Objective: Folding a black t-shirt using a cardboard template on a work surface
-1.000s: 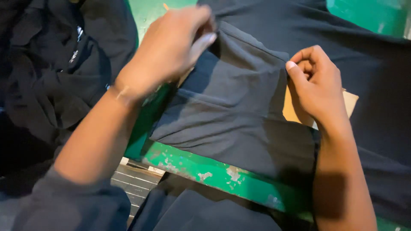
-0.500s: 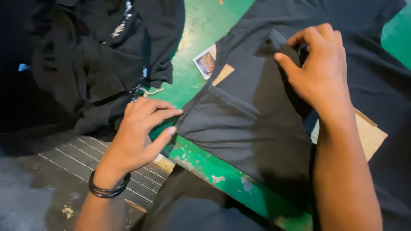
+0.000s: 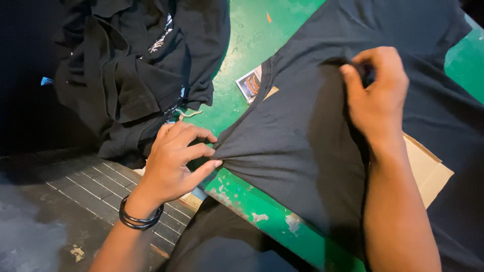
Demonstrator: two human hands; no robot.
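Observation:
A black T-shirt point(image 3: 297, 136) lies spread over a worn green table point(image 3: 262, 211). My left hand point(image 3: 174, 161) pinches a corner of the shirt's fabric at the table's near edge. My right hand point(image 3: 375, 93) grips a bunched fold of the same shirt higher up. A flat piece of brown cardboard point(image 3: 428, 168) lies beneath the shirt and sticks out on the right, with another corner showing near the collar.
A heap of black garments point(image 3: 136, 70) lies at the table's left end. A small printed tag point(image 3: 249, 83) rests on the green surface next to the shirt's collar. Dark tiled floor point(image 3: 75, 201) shows at lower left. More black cloth hangs below the table edge.
My left hand dropped from the shirt's upper part to its corner at the table edge and pinched it. My right hand bunched the fabric. The sleeve fold has been pulled flat.

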